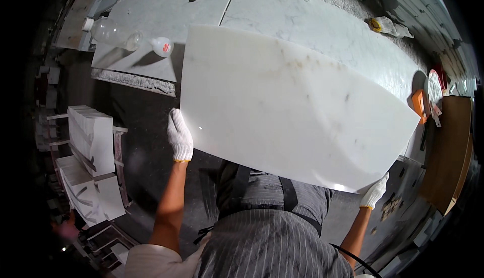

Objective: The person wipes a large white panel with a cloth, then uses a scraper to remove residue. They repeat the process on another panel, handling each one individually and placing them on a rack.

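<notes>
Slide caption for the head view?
Gloved left hand and right hand hold a white slab, plastic bottle at upper left.

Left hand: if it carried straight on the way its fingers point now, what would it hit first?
Probably the rough slab edge, near its right end, ahead of the left hand and left of the large white slab. Depth is unclear, so the hand might pass above or below.

Worn on the person's head, the wide fisheye camera looks steeply down and forward, close above the white slab (292, 111). The striped apron (272, 242) fills the near middle, the table (312, 23) the far side; straight edges bend toward the dark rim.
</notes>
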The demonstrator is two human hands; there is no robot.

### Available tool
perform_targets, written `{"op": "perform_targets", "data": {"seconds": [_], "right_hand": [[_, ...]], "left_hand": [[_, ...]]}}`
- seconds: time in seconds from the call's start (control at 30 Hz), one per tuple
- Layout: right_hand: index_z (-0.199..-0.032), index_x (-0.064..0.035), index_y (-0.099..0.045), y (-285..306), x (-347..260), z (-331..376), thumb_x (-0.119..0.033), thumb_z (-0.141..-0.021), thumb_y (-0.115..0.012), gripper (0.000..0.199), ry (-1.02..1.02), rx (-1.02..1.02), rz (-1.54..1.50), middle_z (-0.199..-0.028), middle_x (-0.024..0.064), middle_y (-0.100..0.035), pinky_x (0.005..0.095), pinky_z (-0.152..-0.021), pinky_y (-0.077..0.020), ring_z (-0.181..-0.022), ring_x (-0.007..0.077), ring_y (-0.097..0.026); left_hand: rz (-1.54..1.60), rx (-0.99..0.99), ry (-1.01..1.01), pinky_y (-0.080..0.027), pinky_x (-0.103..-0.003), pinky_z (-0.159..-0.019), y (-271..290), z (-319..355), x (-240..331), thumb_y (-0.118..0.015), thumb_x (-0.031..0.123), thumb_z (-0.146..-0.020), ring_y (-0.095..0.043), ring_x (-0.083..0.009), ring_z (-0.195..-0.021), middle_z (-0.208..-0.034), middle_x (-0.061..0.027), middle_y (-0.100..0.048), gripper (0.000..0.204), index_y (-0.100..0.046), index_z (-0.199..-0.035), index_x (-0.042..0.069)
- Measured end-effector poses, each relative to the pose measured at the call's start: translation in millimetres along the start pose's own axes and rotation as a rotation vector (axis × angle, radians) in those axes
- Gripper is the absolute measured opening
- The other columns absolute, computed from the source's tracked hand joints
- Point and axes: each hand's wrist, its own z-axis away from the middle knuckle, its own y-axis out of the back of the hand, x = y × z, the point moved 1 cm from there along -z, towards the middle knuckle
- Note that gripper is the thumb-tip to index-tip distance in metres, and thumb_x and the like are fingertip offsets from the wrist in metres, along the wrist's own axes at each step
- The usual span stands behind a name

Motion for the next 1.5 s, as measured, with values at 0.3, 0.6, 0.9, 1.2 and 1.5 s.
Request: {"op": "perform_targets", "data": {"seconds": [0.3,0.6,0.9,1.2,1.5], "right_hand": [[-0.143,-0.0004,-0.043,9,-16,-8,-0.038,-0.104,-0.041,0.054,0.126,-0.084,-0.015,-0.145,0.0104,-0.048,0.0312,-0.107,-0.0366,-0.129,0.0196,-0.048],[-0.142,-0.0053,-0.048,9,-42,-13,-0.039,-0.103,-0.044,0.051,0.096,-0.219,0.070,-0.136,0.0089,-0.055,0.0317,-0.102,-0.0416,-0.123,0.0185,-0.052],[-0.132,-0.0005,-0.057,-6,-67,-25,-0.031,-0.102,-0.049,0.043,0.061,-0.280,-0.069,-0.129,0.0098,-0.062,0.0301,-0.103,-0.0398,-0.120,0.0178,-0.055],[-0.139,0.0004,-0.049,-4,-67,-18,-0.039,-0.101,-0.048,0.054,0.012,-0.314,-0.093,-0.140,0.0109,-0.053,0.0309,-0.107,-0.0369,-0.128,0.0189,-0.049],[-0.133,0.0012,-0.054,-13,-52,-23,-0.037,-0.100,-0.051,0.051,0.058,-0.197,-0.006,-0.129,0.0085,-0.060,0.0304,-0.100,-0.0433,-0.121,0.0180,-0.054]], "left_hand": [[-0.099,-0.130,0.135,-0.044,-0.037,-0.096,18,-16,31,-0.039,0.060,-0.098,-0.060,-0.0320,-0.113,-0.120,-0.0218,-0.064,0.074,-0.058,-0.124,-0.006],[0.012,-0.457,0.065,-0.047,-0.031,-0.084,23,-38,63,-0.041,0.063,-0.097,-0.058,-0.0147,-0.091,-0.101,-0.0079,-0.067,0.076,-0.061,-0.117,-0.008],[0.527,-0.722,0.350,-0.050,-0.032,-0.093,15,-57,41,-0.048,0.051,-0.099,-0.062,-0.0201,-0.106,-0.123,-0.0139,-0.062,0.066,-0.053,-0.130,-0.007],[0.528,-0.579,0.353,-0.053,-0.032,-0.084,7,-46,47,-0.052,0.053,-0.097,-0.064,-0.0180,-0.098,-0.112,-0.0105,-0.065,0.062,-0.059,-0.120,-0.004],[0.452,-0.393,0.315,-0.051,-0.029,-0.075,-5,-37,32,-0.054,0.058,-0.093,-0.061,-0.0129,-0.086,-0.099,-0.0043,-0.066,0.064,-0.064,-0.114,-0.002]]}}
